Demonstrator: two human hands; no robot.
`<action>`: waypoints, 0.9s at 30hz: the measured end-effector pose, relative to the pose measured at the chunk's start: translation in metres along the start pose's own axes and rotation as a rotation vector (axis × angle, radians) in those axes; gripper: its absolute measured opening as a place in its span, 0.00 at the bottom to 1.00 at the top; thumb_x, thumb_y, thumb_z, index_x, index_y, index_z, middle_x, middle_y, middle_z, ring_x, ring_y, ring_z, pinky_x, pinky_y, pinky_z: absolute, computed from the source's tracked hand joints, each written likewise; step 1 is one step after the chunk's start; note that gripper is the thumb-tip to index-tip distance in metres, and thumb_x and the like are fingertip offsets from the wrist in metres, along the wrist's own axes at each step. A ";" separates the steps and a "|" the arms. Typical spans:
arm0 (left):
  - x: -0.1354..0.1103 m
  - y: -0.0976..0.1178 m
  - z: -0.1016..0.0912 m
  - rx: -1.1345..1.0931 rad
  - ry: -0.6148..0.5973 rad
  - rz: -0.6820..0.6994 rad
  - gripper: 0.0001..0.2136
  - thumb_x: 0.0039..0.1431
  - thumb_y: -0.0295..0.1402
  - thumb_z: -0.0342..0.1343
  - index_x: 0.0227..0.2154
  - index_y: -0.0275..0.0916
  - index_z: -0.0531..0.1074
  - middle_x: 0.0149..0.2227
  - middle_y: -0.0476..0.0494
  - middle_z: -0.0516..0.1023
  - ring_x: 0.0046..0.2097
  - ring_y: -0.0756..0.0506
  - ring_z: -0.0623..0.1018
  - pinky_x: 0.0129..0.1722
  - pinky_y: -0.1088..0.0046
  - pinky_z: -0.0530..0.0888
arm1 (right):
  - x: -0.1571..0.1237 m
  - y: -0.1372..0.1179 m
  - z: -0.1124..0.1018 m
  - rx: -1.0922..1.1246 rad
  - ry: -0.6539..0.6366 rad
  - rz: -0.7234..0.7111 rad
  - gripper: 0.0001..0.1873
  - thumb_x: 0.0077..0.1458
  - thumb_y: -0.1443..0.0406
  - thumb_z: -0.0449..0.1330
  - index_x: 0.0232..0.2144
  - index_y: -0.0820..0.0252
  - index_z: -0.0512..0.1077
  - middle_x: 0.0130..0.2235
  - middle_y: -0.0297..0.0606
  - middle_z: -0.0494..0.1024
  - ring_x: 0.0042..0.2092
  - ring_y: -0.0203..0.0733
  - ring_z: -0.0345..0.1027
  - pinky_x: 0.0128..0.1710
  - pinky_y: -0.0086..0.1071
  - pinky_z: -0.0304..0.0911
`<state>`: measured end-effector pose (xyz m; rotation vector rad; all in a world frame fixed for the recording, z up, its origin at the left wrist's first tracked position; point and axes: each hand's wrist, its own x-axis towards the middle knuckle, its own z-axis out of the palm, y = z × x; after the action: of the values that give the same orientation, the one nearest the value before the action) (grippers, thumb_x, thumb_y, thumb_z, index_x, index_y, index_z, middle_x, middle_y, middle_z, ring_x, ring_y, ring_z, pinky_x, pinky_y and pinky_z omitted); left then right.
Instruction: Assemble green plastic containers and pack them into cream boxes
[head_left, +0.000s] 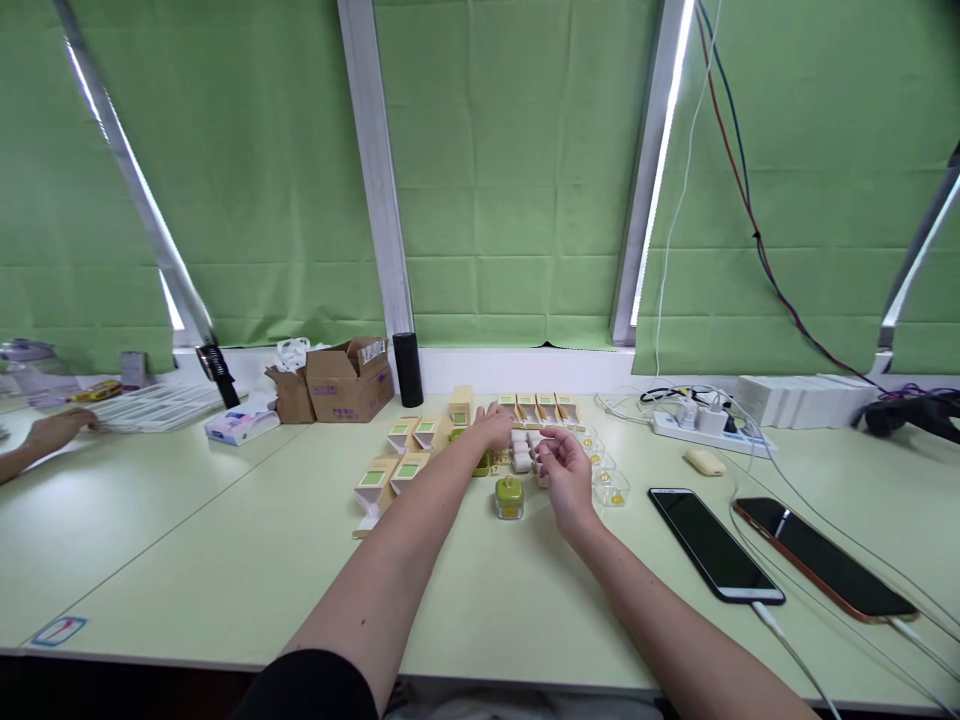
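Hands meet over a cluster of small goods on the pale green surface (225,560). The left hand (495,425) lies palm down, its fingers stretched toward a row of small tan boxes (536,407) just beyond them; whether they grip anything I cannot tell. The right hand (566,472) is raised, fingertips drawn to the thumb, perhaps on something too tiny to make out. Some white pieces (521,450) sit between the two sets of fingers. A green-lidded jar (509,497) stands just nearer, with clear cups (611,490) to their right and open cartons (397,470) to their left. Each kind is grouped, seemingly for easy reach.
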<state>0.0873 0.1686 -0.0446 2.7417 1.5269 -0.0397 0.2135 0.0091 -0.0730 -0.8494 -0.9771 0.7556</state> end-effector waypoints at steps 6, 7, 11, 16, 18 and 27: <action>0.002 -0.017 -0.007 -0.095 0.098 -0.018 0.22 0.51 0.24 0.57 0.51 0.41 0.76 0.60 0.35 0.75 0.64 0.29 0.67 0.63 0.39 0.61 | 0.000 -0.001 0.000 0.002 0.002 0.000 0.18 0.50 0.55 0.66 0.42 0.55 0.75 0.31 0.33 0.74 0.32 0.41 0.67 0.30 0.33 0.63; 0.002 -0.021 -0.010 -0.117 0.131 -0.006 0.23 0.52 0.24 0.56 0.52 0.41 0.75 0.62 0.35 0.73 0.64 0.30 0.67 0.64 0.41 0.62 | 0.000 -0.001 0.000 0.005 0.003 0.004 0.18 0.50 0.56 0.65 0.42 0.55 0.74 0.31 0.33 0.74 0.32 0.41 0.67 0.30 0.33 0.63; -0.001 -0.037 -0.024 -0.215 0.263 0.061 0.24 0.53 0.22 0.54 0.55 0.38 0.73 0.65 0.34 0.68 0.65 0.37 0.69 0.67 0.57 0.65 | -0.001 -0.003 0.000 0.003 0.006 0.013 0.18 0.49 0.56 0.66 0.42 0.56 0.75 0.31 0.33 0.74 0.32 0.41 0.67 0.30 0.33 0.63; -0.011 -0.044 -0.033 -0.311 0.416 0.113 0.26 0.55 0.20 0.51 0.57 0.34 0.71 0.65 0.33 0.65 0.65 0.41 0.69 0.67 0.62 0.67 | 0.000 -0.006 0.001 0.017 0.029 0.025 0.19 0.48 0.53 0.67 0.41 0.55 0.75 0.30 0.32 0.74 0.29 0.39 0.65 0.28 0.33 0.62; -0.022 -0.043 -0.035 -0.331 0.462 0.134 0.26 0.56 0.19 0.49 0.58 0.34 0.70 0.66 0.33 0.64 0.66 0.41 0.68 0.68 0.62 0.66 | 0.001 -0.007 0.001 0.034 0.045 0.034 0.20 0.47 0.53 0.68 0.40 0.55 0.75 0.30 0.32 0.74 0.28 0.38 0.64 0.26 0.32 0.61; -0.135 -0.002 -0.035 -0.171 0.594 0.198 0.31 0.59 0.19 0.47 0.65 0.42 0.62 0.68 0.36 0.62 0.60 0.37 0.75 0.59 0.58 0.76 | 0.004 -0.014 0.001 0.069 -0.037 0.127 0.27 0.44 0.48 0.72 0.41 0.58 0.76 0.38 0.42 0.83 0.35 0.44 0.75 0.30 0.34 0.68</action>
<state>0.0155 0.0553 -0.0065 2.8827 1.2391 0.9316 0.2167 0.0062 -0.0593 -0.8456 -0.9302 0.9117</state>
